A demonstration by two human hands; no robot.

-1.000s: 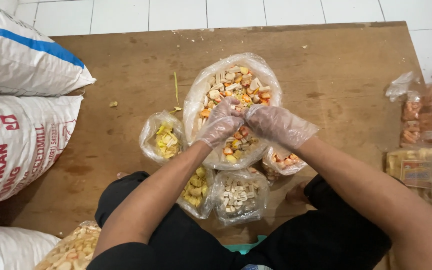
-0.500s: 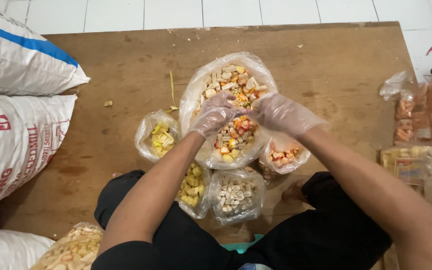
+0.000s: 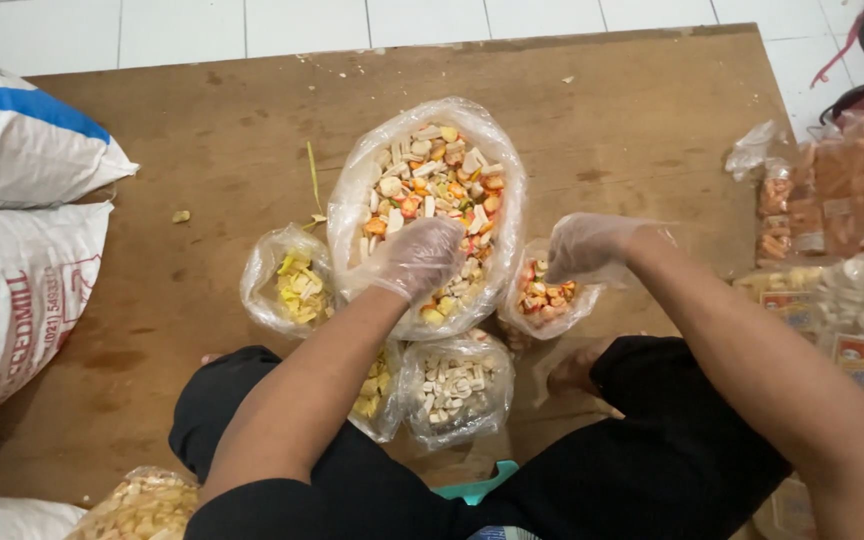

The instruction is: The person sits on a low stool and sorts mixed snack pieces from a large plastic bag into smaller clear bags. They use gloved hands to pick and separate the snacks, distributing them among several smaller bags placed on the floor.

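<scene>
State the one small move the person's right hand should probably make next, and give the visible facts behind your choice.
Probably dip the right hand into the small bag of orange pieces and take a pinch. That gloved hand hovers at the bag's open mouth, while the left hand rests inside the big mixed bag, which already holds white, yellow and orange pieces.

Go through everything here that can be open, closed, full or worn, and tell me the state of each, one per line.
Big mixed-cracker bag: open, nearly full.
Yellow-cracker bag: open, partly filled.
Orange-cracker bag: open, partly filled.
White-cracker bag: open, partly filled.
Left hand: gloved, inside the big bag.
Right hand: gloved, over the orange-cracker bag.
White sacks: lying flat; whether sealed cannot be told.
Packed snack packets: filled, stacked at the right.
</scene>
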